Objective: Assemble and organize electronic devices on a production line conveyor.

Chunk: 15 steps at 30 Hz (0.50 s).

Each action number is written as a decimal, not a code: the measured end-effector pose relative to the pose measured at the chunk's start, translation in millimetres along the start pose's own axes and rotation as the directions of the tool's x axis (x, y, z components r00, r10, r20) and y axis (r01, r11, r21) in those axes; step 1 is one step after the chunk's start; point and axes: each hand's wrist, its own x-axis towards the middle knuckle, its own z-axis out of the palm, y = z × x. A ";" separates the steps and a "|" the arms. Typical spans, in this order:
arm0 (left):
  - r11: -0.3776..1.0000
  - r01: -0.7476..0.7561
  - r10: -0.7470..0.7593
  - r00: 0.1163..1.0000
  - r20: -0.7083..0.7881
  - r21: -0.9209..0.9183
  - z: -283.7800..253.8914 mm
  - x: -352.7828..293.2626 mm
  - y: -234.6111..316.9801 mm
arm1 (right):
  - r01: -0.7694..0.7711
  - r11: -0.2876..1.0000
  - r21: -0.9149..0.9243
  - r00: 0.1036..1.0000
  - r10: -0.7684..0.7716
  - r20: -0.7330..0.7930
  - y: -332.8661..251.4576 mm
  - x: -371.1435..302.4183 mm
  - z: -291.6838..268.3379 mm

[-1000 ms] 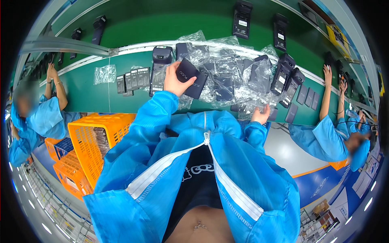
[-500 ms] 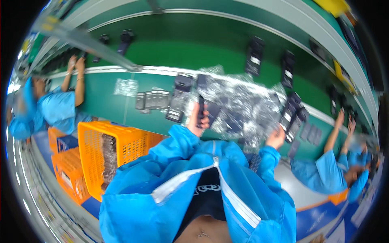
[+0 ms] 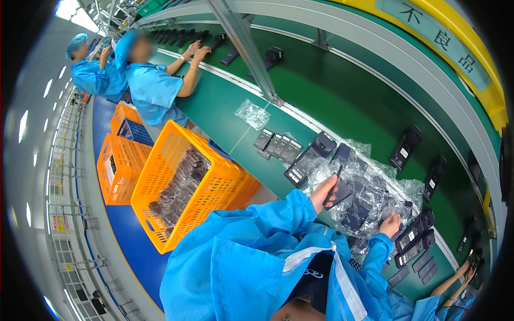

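Observation:
A slim black flat piece (image 3: 333, 187) is gripped by my left hand (image 3: 322, 193), tilted nearly edge-on above the pile. My right hand (image 3: 390, 226) is closed, its fingertips pinching a clear plastic bag (image 3: 387, 212) at the pile's near right edge. Between and beyond both hands spreads a heap of clear bags with dark flat parts (image 3: 356, 214) inside or under them. Black handheld devices (image 3: 305, 165) lie left of the heap, beside a row of small dark batteries (image 3: 278, 145). More black devices (image 3: 415, 241) and dark slabs (image 3: 424, 266) rest right of my right hand.
A green conveyor (image 3: 342, 91) carrying spaced black devices (image 3: 405, 148) runs behind the green bench (image 3: 225, 115). An orange crate (image 3: 214, 160) of bagged parts stands at my left. A metal post (image 3: 246, 48) rises from the bench edge. Co-workers (image 3: 155, 91) work at left and lower right.
The view has swung left, bringing the orange crate and left co-workers further in. My left hand still holds the black piece; my right hand has moved from the devices onto the bags.

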 end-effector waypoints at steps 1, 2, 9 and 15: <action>1.000 0.008 -0.007 1.000 0.014 -0.020 -1.7 0.1 1.0 | 0.039 0.999 0.016 0.994 -0.037 -0.099 1.6 -1.3 -8.0; 0.999 0.021 -0.020 0.999 0.030 -0.039 -4.0 1.2 2.5 | 0.025 1.000 -0.004 0.994 -0.026 -0.105 1.5 -1.4 -12.1; 0.993 -0.068 0.058 0.992 -0.108 -0.093 -17.1 -4.5 13.6 | -0.434 0.897 -0.079 0.900 0.430 -0.072 49.5 -13.2 -55.9; 0.994 -0.090 0.071 0.964 -0.255 -0.062 -42.2 3.6 10.8 | -0.425 0.898 -0.110 0.905 0.425 -0.026 -4.6 -13.8 -77.9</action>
